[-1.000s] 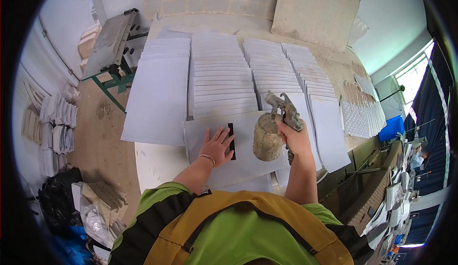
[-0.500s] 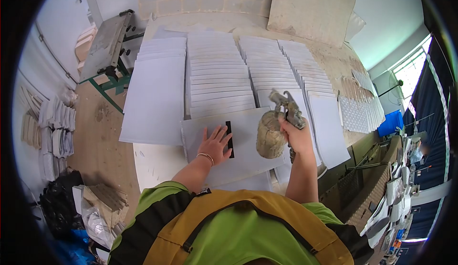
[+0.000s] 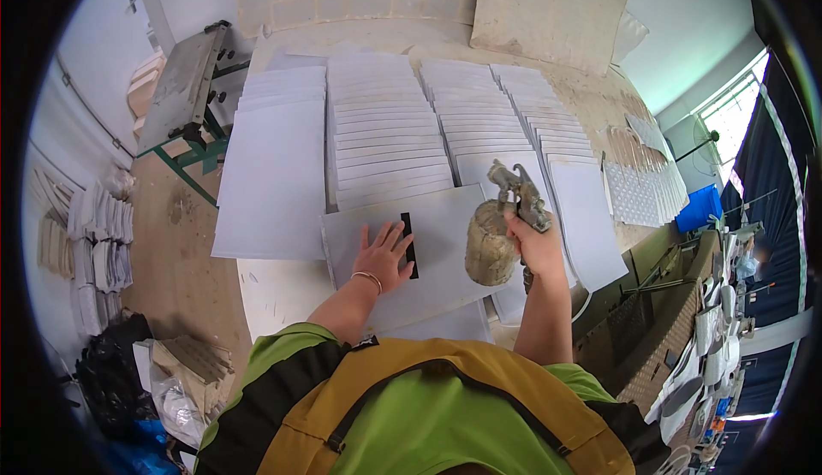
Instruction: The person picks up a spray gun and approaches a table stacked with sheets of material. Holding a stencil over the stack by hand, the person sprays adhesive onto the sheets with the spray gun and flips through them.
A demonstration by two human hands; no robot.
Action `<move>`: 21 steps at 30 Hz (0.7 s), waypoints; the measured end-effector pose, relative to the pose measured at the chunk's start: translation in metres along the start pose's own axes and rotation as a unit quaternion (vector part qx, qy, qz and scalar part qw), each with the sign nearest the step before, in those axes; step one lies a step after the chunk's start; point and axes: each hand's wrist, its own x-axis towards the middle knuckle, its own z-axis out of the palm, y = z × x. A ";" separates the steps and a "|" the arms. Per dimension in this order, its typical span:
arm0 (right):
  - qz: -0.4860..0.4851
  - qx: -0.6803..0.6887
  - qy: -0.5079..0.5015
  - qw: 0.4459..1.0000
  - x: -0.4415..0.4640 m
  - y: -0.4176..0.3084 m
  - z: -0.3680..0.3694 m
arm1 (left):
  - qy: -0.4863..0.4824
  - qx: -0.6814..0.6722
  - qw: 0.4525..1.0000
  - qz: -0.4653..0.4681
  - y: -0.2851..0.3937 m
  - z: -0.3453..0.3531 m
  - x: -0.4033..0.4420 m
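Observation:
My left hand (image 3: 383, 257) lies with fingers spread on a pale grey sheet (image 3: 454, 240), which rests at an angle over the front of the stacks. Its fingertips touch a black strip (image 3: 409, 234) on that sheet. My right hand (image 3: 538, 240) is wrapped round the handle of a spray gun (image 3: 527, 197) crusted with dried residue. A caked, yellowish cup (image 3: 491, 248) hangs from the gun, above the right part of the sheet. How far the fingers press the trigger cannot be made out.
Several rows of overlapping white sheets (image 3: 385, 124) cover the table (image 3: 278, 295). Patterned pieces (image 3: 634, 188) fan out at the right. A metal-topped workbench (image 3: 184, 81) stands at left, with black bags (image 3: 111, 372) on the floor below. A blue bin (image 3: 700, 207) is at right.
The view has shifted slightly. My right hand and the spray gun have moved a little to the right; my left hand stays flat on the sheet.

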 end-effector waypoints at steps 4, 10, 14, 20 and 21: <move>-0.010 -0.004 -0.062 0.998 -0.010 -0.003 0.014 | 0.002 0.002 1.000 0.001 0.001 0.000 0.001; 0.011 0.005 -0.061 0.998 -0.009 0.002 0.015 | 0.004 0.006 1.000 0.000 0.001 0.000 0.000; -0.041 -0.020 0.012 0.999 0.001 0.010 0.007 | 0.000 0.002 1.000 -0.003 0.001 0.000 0.001; -0.043 -0.001 0.053 0.998 0.003 0.006 0.005 | 0.003 -0.002 1.000 -0.001 0.000 0.002 0.001; -0.039 0.005 0.051 0.998 0.002 0.005 0.006 | 0.002 0.000 1.000 -0.002 0.001 0.001 0.001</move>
